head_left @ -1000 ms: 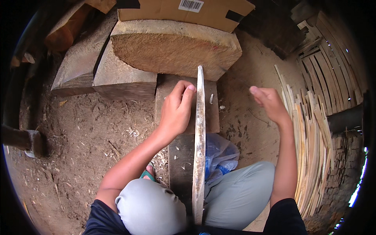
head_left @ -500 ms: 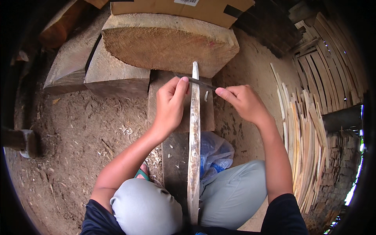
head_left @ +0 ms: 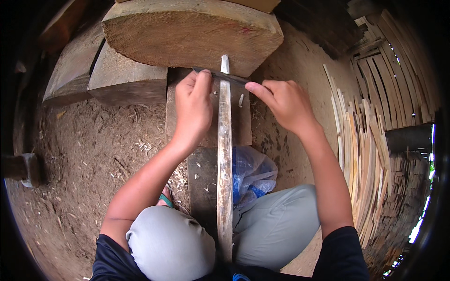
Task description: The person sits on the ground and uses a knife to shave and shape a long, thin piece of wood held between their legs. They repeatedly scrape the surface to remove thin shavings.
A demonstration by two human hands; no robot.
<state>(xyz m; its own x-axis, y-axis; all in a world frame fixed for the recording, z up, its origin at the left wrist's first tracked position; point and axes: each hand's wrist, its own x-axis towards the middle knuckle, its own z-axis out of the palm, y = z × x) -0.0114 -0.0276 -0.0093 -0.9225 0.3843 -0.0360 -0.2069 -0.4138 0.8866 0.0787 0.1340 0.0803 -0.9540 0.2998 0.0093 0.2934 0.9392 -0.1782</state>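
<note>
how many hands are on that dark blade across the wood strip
2. The left hand grips the dark blade left of the upright wood strip; the right hand pinches its other end on the right side.

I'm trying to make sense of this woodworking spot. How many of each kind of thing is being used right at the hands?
Hands: 2, the left hand and right hand
Dark blades held across the strip: 1
Long pale wooden strips being worked: 1
Dark planks under it: 1
Big log slabs: 1
Total: 6
</note>
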